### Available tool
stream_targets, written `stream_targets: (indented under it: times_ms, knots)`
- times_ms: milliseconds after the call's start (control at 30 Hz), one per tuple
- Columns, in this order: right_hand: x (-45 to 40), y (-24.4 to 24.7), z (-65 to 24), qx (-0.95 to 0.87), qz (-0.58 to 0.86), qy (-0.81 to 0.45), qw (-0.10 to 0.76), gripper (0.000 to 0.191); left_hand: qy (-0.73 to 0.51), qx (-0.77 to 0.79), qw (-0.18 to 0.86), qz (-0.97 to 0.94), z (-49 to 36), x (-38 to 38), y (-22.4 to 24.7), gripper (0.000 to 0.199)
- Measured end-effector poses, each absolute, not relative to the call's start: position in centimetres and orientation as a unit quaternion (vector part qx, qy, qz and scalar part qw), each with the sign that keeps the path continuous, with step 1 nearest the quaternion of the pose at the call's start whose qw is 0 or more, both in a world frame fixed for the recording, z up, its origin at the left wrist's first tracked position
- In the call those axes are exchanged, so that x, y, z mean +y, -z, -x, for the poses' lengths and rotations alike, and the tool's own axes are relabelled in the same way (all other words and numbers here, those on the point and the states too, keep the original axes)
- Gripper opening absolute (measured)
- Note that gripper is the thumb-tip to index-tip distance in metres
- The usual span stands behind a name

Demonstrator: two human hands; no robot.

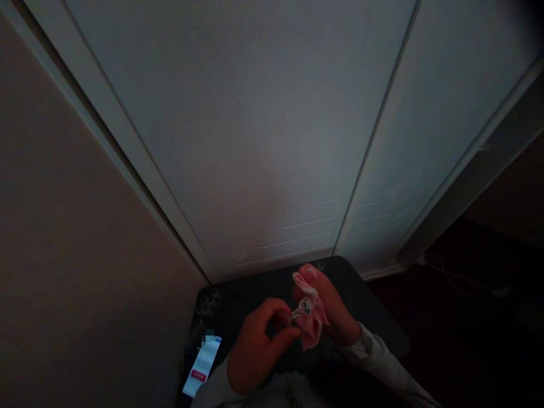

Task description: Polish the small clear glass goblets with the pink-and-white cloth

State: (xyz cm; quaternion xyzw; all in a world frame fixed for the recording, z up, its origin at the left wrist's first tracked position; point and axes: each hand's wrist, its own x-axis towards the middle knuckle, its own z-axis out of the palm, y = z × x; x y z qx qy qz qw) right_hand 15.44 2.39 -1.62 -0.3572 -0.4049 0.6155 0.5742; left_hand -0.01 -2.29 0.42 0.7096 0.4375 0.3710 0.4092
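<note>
Pink cloth (316, 322), one, 5 o'clock, bunched in my right hand (330, 306); my left hand (258, 347) pinches one shiny piece (302, 309) against it. I count one lit phone (203, 362), 7 o'clock.

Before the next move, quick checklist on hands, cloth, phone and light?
- Right hand holding crumpled pink cloth: ok
- Left hand fingers at small shiny object against cloth: ok
- Firm grip on shiny object: cannot tell, fingertips blurred
- Slim phone with lit screen apart from both hands: ok
- Lighting for fine detail: not ok, scene dim
</note>
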Motion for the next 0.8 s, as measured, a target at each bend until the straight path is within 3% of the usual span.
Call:
stream_targets:
  times_ms: [333, 467, 667, 800]
  knots:
    - [1.9, 2.0, -15.6, -0.313, 0.376, -0.603, 0.63, 0.039, -0.414, 0.394, 0.62, -0.537, -0.3, -1.7, 0.8, 0.03]
    - [2.4, 2.0, -15.8, -0.264, 0.338, -0.651, 0.627, 0.04, -0.444, 0.37, 0.641, -0.505, -0.4, -1.9, 1.3, 0.026]
    - [2.4, 2.1, -15.7, -0.215, 0.294, -0.698, 0.616, 0.025, -0.44, 0.389, 0.643, -0.492, -0.7, -2.1, 0.9, 0.022]
    - [1.5, 1.6, -15.5, -0.252, 0.286, -0.719, 0.582, 0.034, -0.431, 0.439, 0.601, -0.511, -0.8, -2.1, 0.8, 0.022]
